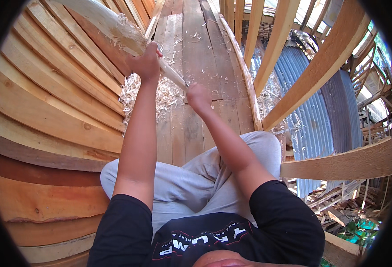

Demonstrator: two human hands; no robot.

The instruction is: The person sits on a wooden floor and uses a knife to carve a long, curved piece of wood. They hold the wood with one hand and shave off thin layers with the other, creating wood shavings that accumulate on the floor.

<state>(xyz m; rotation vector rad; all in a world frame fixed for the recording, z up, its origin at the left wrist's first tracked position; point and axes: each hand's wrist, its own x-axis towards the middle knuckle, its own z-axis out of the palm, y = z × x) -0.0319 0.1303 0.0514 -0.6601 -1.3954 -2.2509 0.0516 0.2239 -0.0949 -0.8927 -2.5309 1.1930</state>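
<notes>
I sit on a wooden plank floor (196,49) with grey trousers over my knees. Both hands grip a long, pale, roughly shaved wooden pole (111,24) that slants from the upper left down toward the middle. My left hand (146,62) is closed around the pole's shaft partway up. My right hand (198,95) is closed around its lower end. Loose fibres hang off the pole above my left hand. A heap of pale wood shavings (164,95) lies on the planks under the pole.
Curved wooden hull planking (49,111) rises on my left. Upright timber ribs (325,62) and a curved edge rail (247,84) stand on the right. Beyond them lie corrugated metal sheets (320,115) and scrap wood (338,204) below.
</notes>
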